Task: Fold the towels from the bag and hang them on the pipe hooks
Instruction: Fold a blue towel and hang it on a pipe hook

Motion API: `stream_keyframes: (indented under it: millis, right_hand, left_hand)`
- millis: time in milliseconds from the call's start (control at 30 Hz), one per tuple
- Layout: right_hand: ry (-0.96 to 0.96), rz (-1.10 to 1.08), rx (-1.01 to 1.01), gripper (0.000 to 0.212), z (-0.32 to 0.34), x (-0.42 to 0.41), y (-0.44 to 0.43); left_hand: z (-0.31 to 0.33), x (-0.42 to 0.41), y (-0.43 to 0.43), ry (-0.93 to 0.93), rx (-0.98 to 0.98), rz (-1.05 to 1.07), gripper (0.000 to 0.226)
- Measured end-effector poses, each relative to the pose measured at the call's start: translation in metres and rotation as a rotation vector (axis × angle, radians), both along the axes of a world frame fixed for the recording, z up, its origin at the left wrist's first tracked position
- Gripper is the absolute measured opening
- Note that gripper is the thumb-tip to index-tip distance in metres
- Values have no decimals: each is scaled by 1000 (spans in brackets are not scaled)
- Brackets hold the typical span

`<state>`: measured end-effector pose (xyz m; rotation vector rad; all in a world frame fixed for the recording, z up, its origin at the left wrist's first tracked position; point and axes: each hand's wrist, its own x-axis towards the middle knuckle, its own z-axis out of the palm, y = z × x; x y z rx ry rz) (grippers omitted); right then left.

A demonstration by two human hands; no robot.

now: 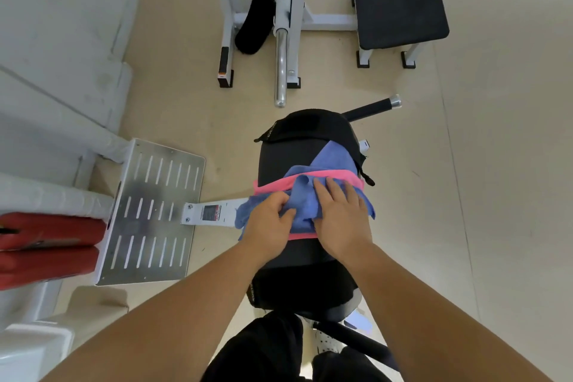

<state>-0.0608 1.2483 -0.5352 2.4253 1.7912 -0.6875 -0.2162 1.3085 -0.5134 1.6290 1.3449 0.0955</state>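
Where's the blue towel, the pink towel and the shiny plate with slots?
Crumpled blue cloth towel (304, 205): head view, on its bunched middle fold.
Pink cloth towel (271, 187): head view, on its far edge strip, left part.
Flat silver slotted metal plate (145, 228): head view, on bare metal between slot rows.

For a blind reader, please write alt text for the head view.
A person's left hand pinches a fold of a blue towel, the right hand presses it flat; it lies over a pink towel on a black bench.
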Motion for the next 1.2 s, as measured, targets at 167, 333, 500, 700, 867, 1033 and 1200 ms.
stream_keyframes:
  millis: [167, 333, 500, 700, 867, 1033, 1200]
  right_hand:
    - [188, 79, 354, 72, 41, -22, 4]
    - [230, 178, 374, 20, 83, -21, 11]
    - [486, 124, 306, 18, 152, -46, 12]
    - [971, -67, 214, 48, 214, -83, 4]
    - [780, 205, 343, 19, 222, -103, 9]
    - [646, 264, 383, 30, 228, -108, 11]
    - [615, 355, 417, 36, 242, -118, -6]
  left_hand:
    - [55, -18, 8, -158, 239, -206, 18]
    - [103, -47, 15, -261, 259, -123, 21]
    - [143, -80, 15, -444, 168, 55, 31]
    - [189, -111, 12, -549, 134, -29, 40]
    - [219, -134, -1, -565, 213, -58, 32]
    - [214, -171, -22, -420, 281, 160, 22]
    - [201, -201, -66, -130, 225, 175, 19]
